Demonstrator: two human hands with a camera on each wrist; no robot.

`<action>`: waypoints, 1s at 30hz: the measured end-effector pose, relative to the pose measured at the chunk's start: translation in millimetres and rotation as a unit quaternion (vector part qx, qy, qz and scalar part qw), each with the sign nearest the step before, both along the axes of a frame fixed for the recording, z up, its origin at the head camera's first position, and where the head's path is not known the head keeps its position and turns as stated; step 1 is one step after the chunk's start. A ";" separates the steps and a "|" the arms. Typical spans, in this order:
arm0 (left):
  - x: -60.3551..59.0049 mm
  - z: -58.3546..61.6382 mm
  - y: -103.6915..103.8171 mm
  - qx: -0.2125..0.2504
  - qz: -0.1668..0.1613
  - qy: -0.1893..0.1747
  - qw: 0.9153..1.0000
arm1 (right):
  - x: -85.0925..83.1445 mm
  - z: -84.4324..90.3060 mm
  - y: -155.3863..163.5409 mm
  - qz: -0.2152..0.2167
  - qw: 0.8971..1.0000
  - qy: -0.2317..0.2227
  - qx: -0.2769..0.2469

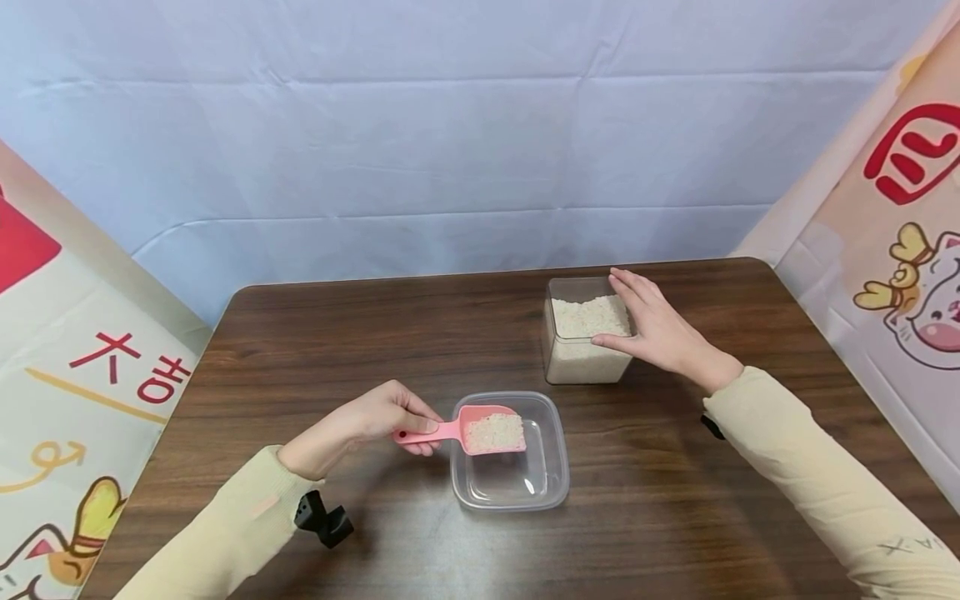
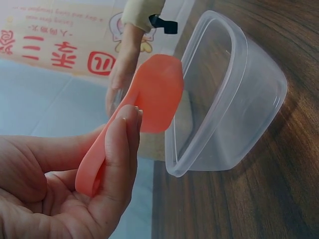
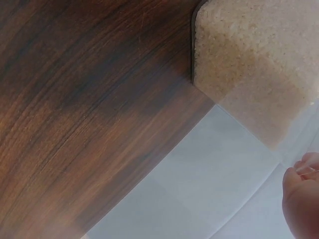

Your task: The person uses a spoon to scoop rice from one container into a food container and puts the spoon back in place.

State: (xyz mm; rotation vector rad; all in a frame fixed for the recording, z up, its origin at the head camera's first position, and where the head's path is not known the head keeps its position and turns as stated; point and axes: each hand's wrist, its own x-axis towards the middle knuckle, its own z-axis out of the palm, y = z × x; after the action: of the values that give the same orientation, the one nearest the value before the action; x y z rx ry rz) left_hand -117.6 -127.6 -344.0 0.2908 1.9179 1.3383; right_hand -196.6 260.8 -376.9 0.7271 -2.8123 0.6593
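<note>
We see a dark wood table, pale backdrop behind. Rice jar far right, partly hidden by flat, relaxed right hand. Left hand pinches pink scoop of rice over clear tub, near centre.

Dark wooden table, pale blue creased cloth across the far wall, printed cartoon banners leaning at left and right, soft even light
</note>
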 end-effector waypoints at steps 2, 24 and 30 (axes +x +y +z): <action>-0.3 -0.1 0.5 -0.001 0.001 -0.001 1.000 | -0.3 0.4 -0.2 0.000 1.000 0.000 0.001; -0.4 -3.9 5.5 0.008 -0.007 -0.008 1.000 | -1.4 -0.7 0.3 0.006 1.000 0.018 0.000; -0.1 -3.7 7.4 0.010 -0.007 -0.011 1.000 | -1.5 -1.6 0.3 0.006 1.000 0.022 0.001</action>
State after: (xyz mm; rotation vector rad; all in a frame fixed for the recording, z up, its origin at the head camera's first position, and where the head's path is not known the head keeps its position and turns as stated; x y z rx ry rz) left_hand -117.7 -120.2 -347.7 0.2975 1.8825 1.3465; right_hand -198.1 261.0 -378.4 0.7500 -2.7706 0.6340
